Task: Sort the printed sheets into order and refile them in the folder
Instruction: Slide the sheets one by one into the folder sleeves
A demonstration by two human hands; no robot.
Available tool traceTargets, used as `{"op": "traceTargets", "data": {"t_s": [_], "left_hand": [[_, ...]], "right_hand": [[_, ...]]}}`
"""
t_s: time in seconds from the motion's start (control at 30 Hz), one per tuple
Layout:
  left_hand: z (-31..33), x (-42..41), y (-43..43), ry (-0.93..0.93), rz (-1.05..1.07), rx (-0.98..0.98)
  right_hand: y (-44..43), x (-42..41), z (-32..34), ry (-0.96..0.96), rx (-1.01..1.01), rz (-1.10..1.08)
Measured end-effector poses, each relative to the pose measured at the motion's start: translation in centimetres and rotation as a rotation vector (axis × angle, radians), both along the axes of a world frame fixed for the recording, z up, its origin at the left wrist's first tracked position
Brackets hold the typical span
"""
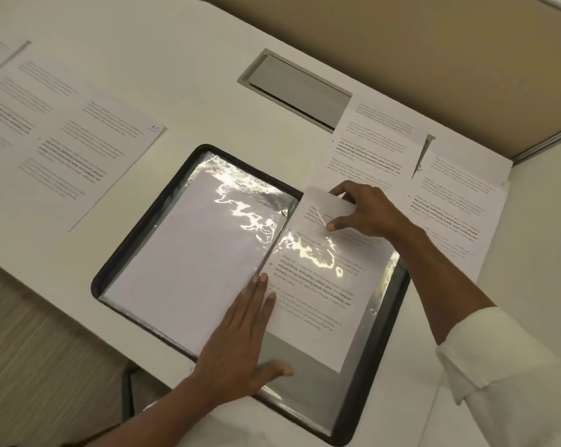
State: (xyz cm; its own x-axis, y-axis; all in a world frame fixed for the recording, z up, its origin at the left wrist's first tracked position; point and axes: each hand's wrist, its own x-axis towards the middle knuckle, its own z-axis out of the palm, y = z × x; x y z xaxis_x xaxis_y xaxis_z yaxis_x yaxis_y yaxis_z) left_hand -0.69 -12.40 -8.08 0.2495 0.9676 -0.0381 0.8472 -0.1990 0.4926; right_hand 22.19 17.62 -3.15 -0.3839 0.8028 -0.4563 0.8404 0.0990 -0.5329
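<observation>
White table (182,91) is filling most of the view, running up to a beige partition (401,37), with a grey cable hatch (298,88) set into it and wood-look floor (30,317) showing past its near edge. An open black-edged folder (117,253) is lying at the near edge, its clear sleeves catching glare.

The left hand (240,333) is pressing flat on the filled left sleeve (192,253) beside the spine, fingers straight and thumb spread, gripping nothing. The right hand (366,211) is pinching the top edge of a printed sheet (317,295) between thumb and fingers. That sheet is sitting slightly askew and appears partly inside the right sleeve (305,382), with its top sticking out above the plastic.

Paper this thin is likely going to buckle if pushed from one corner, and the plastic looks slick and clingy. Holding the top edge near its middle and feeding straight down, while the flat hand is pinning the sleeve, seems the safer way.

Loose sheets (79,140) are lying spread to the left, one marked 10. More sheets (450,214) are overlapping on the right, just beside the pinching hand, so room there is tight. The folder is reaching the table's near edge, leaving little room toward the person.
</observation>
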Motion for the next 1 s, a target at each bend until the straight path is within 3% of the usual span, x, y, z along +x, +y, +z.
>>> {"op": "traceTargets", "data": {"t_s": [0.27, 0.67, 0.9, 1.0], "left_hand": [[0.2, -1.3, -2.9, 0.082, 0.001, 0.047], [-0.3, -1.3, -3.7, 0.126, 0.026, 0.069], [-0.6, -1.3, -3.9, 0.117, 0.037, 0.083], [-0.8, -1.3, -4.0, 0.119, 0.039, 0.078]], "right_hand": [[-0.3, -1.6, -0.4, -0.059, 0.068, 0.017], [0.5, -2.4, 0.7, 0.093, -0.249, -0.054], [0.4, -2.8, -0.6, 0.040, -0.212, -0.036], [0.3, -2.5, -1.0, 0.099, -0.253, -0.033]]}}
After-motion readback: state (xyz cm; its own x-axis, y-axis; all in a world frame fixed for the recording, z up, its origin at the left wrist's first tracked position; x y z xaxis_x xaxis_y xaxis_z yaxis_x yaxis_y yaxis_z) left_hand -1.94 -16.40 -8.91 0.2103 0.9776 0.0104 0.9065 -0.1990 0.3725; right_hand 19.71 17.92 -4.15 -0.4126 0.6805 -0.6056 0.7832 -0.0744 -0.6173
